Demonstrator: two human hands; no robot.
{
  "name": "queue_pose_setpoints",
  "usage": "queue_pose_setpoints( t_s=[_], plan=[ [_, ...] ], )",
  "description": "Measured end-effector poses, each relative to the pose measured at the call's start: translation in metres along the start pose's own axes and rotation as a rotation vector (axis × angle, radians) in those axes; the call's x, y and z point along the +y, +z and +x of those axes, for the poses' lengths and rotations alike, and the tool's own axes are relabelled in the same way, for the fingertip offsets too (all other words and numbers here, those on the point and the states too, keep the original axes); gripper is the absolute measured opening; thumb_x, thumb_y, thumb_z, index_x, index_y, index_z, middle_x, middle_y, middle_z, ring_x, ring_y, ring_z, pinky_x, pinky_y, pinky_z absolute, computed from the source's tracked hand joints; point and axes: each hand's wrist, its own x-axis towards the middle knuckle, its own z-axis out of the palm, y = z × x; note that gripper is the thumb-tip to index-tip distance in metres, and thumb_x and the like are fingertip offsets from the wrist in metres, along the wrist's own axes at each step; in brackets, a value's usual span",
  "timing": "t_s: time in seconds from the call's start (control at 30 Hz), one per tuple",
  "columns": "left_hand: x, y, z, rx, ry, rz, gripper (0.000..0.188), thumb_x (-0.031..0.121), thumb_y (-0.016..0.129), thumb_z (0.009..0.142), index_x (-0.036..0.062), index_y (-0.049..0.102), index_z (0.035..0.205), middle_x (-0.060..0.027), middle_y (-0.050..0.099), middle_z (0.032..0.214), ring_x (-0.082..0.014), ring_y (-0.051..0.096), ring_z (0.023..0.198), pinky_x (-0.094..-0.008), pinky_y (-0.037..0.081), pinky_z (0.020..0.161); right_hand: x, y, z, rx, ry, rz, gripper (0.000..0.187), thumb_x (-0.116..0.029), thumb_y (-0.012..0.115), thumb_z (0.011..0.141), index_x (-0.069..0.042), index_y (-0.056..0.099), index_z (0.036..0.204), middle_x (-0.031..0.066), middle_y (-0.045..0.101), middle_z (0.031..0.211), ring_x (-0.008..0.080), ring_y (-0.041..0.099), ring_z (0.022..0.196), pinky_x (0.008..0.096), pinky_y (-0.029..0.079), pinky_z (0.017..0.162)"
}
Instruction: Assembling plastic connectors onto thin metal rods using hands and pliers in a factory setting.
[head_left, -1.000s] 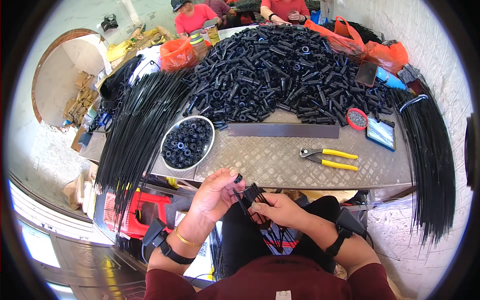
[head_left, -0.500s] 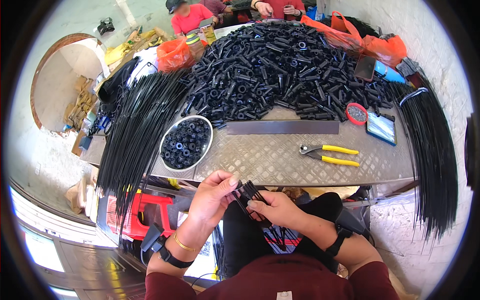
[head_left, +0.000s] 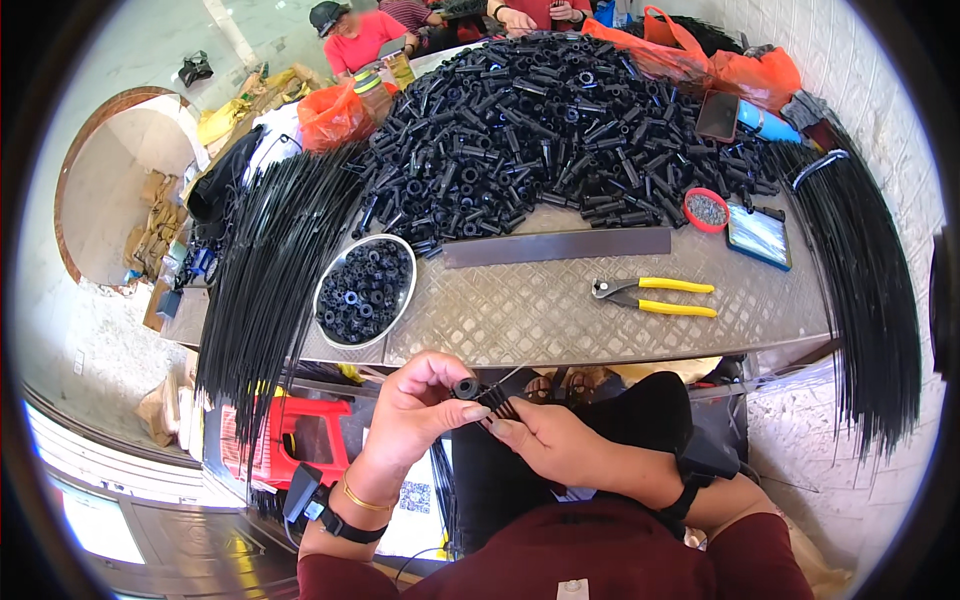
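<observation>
A pale wall (head_left: pixel 150 55) stands far left (with a brown-rimmed circle (head_left: pixel 130 175)), a white brick-patterned wall (head_left: pixel 850 75) right, a diamond-patterned surface (head_left: pixel 480 325) between.

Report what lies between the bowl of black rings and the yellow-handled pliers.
Head view: only bare patterned tabletop lies between the bowl and the pliers; the flat dark bar sits farther back.

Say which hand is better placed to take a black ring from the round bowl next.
Probably the left hand: it is nearer the bowl, which lies on the person's left. It holds a black ring-ended part, though. The right hand is farther and holds thin black strands.
</observation>
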Motion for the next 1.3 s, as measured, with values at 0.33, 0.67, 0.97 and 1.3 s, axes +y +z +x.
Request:
queue_pose_setpoints(
  t_s=[0.33,0.67,0.97,1.3],
  plan=[
    [0.005,0.005,0.003,-0.031,-0.055,-0.078,0.026,0.001,0.072,0.077,-0.001,0.062,0.102,-0.0089,0.063,0.094,-0.0169,0.062,0.086,-0.0282,0.052,0.075,0.012,0.004,0.004,0.074,-0.057,0.245,0.026,-0.027,0.053,0.095,-0.002,0.059,0.1,0.0077,0.057,0.085,0.0184,0.055,0.077,0.0308,0.045,0.07],
    [0.012,0.004,0.001,-0.063,-0.113,-0.015,0.032,0.011,0.075,0.076,0.0002,0.066,0.105,-0.0114,0.064,0.097,-0.0176,0.061,0.086,-0.0273,0.05,0.076,0.012,0.005,0.002,0.017,0.152,0.858,0.021,-0.02,0.07,0.085,-0.003,0.059,0.091,-0.0027,0.056,0.079,0.0035,0.048,0.07,0.0188,0.038,0.061],
    [0.007,0.021,-0.006,0.081,0.012,0.021,0.032,0.01,0.073,0.078,-0.0012,0.064,0.107,-0.0109,0.065,0.095,-0.0141,0.06,0.079,-0.0243,0.047,0.071,0.007,0.012,-0.002,0.136,0.102,0.789,0.02,-0.02,0.07,0.086,-0.007,0.056,0.081,-0.0032,0.055,0.077,0.0039,0.047,0.067,0.0193,0.038,0.059],
    [0.011,0.007,-0.001,-0.323,-0.059,-0.236,0.034,0.012,0.078,0.071,0.002,0.066,0.102,-0.0185,0.066,0.094,-0.0246,0.061,0.088,-0.0324,0.048,0.076,0.0,0.005,-0.004,-0.211,0.221,0.912,0.021,-0.019,0.073,0.083,-0.008,0.055,0.08,-0.0037,0.054,0.077,0.0052,0.049,0.069,0.0208,0.039,0.062]
  ],
)
